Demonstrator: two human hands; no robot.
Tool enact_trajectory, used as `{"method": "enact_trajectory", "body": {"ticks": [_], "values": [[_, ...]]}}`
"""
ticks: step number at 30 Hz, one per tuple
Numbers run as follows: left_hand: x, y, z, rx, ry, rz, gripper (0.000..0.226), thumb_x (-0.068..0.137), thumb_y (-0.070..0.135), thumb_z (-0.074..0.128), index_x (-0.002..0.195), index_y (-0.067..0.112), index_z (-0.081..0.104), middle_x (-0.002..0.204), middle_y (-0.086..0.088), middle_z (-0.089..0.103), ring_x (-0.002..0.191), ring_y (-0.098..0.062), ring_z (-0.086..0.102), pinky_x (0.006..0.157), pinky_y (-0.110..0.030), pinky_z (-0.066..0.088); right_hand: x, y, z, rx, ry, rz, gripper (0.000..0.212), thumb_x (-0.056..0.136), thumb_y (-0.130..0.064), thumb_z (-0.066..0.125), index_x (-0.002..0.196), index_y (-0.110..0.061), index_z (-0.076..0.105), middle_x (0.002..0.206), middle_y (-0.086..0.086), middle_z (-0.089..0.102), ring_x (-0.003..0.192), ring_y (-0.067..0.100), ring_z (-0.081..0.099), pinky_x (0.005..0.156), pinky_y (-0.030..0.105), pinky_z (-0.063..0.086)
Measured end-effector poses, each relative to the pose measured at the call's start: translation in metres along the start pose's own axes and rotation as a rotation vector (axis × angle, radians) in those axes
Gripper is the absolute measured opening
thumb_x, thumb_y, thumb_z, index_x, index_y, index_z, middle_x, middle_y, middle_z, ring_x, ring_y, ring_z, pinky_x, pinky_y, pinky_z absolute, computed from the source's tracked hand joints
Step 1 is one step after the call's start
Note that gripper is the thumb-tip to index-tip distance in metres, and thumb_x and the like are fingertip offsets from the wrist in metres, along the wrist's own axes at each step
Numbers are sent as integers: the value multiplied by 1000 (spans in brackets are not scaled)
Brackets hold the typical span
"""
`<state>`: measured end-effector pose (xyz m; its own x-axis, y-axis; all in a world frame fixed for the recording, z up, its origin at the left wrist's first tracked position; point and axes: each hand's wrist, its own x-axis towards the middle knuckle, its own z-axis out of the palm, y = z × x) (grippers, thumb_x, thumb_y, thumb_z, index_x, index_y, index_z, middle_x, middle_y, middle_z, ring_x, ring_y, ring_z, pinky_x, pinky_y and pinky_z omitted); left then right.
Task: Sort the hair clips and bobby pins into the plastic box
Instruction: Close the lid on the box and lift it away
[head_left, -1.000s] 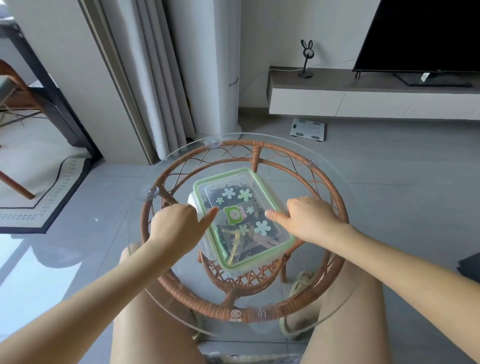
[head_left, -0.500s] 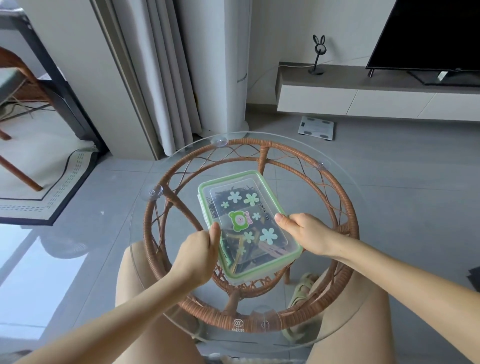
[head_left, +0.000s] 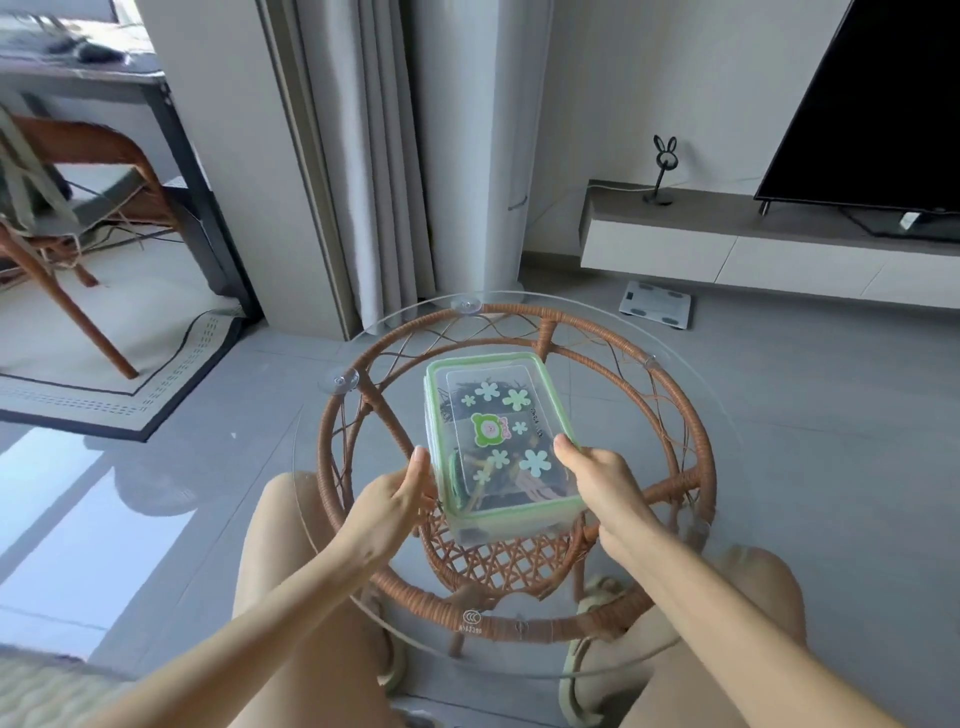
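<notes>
A clear plastic box with a green-rimmed lid and flower stickers sits on the round glass table. The lid is on. Dark hair clips and bobby pins show through the lid inside it. My left hand grips the box's near left side, thumb on the rim. My right hand grips the near right side, thumb on the lid edge. No loose clips lie on the glass.
The glass top rests on a rattan frame with suction cups. My bare knees sit under the near edge. A curtain, a TV stand, a floor scale and a wooden chair stand farther off.
Both hands went from pressing on the lid to gripping the box's near sides. The view tilted upward and shifted.
</notes>
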<state>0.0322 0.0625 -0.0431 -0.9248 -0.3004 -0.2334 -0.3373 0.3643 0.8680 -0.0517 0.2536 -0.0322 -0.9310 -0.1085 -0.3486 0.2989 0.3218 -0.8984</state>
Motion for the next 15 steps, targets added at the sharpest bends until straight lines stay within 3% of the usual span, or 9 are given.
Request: {"method": "enact_trajectory", "body": {"ticks": [2, 4, 6, 8, 11, 13, 15], "values": [[-22, 0, 3, -237, -85, -59, 70, 79, 64, 26, 128, 23, 53, 111, 2, 66, 98, -13, 63, 91, -39, 53, -7, -4, 12, 109, 70, 48, 50, 90, -40, 54, 108, 7, 56, 122, 19, 58, 113, 33, 52, 99, 48, 39], [-43, 3, 4, -483, -77, -79, 61, 78, 62, 37, 134, 37, 39, 113, 8, 61, 100, -11, 62, 89, -40, 54, -19, -7, 29, 159, 79, 73, 43, 89, -41, 54, 97, 1, 60, 103, 11, 62, 91, 28, 56, 82, 39, 43], [-56, 3, 0, -665, 42, -69, 60, 76, 57, 53, 132, 40, 36, 117, 1, 62, 98, -22, 67, 86, -44, 56, -32, -10, 50, 190, 53, 32, 37, 90, -40, 53, 74, -7, 55, 78, 3, 54, 70, 19, 49, 73, 31, 39], [-69, -3, -8, -739, 227, -40, 60, 77, 43, 67, 129, 34, 38, 117, -3, 64, 93, -24, 70, 78, -41, 59, -49, -12, 75, 163, -5, -38, 42, 89, -41, 54, 60, -12, 49, 68, 2, 52, 63, 18, 48, 67, 33, 43], [-93, -17, -36, -720, 479, -22, 52, 78, 32, 72, 123, 29, 46, 111, -7, 67, 88, -24, 71, 73, -34, 59, -74, -17, 106, 137, -182, -102, 40, 88, -39, 57, 73, -3, 62, 67, 2, 57, 59, 14, 52, 47, 16, 44], [-103, -28, -61, -715, 618, -65, 37, 78, 30, 70, 111, 28, 53, 102, -9, 68, 82, -27, 70, 69, -32, 58, -76, -21, 114, 74, -354, -137, 41, 88, -39, 56, 91, 1, 66, 82, 7, 66, 73, 16, 62, 61, 18, 52], [-111, -41, -87, -686, 719, -124, 34, 78, 32, 68, 106, 23, 50, 94, -6, 65, 78, -28, 68, 66, -32, 57, -66, -23, 112, -56, -384, -251, 38, 88, -43, 55, 95, -7, 67, 100, 10, 70, 90, 17, 63, 84, 37, 52]]}}
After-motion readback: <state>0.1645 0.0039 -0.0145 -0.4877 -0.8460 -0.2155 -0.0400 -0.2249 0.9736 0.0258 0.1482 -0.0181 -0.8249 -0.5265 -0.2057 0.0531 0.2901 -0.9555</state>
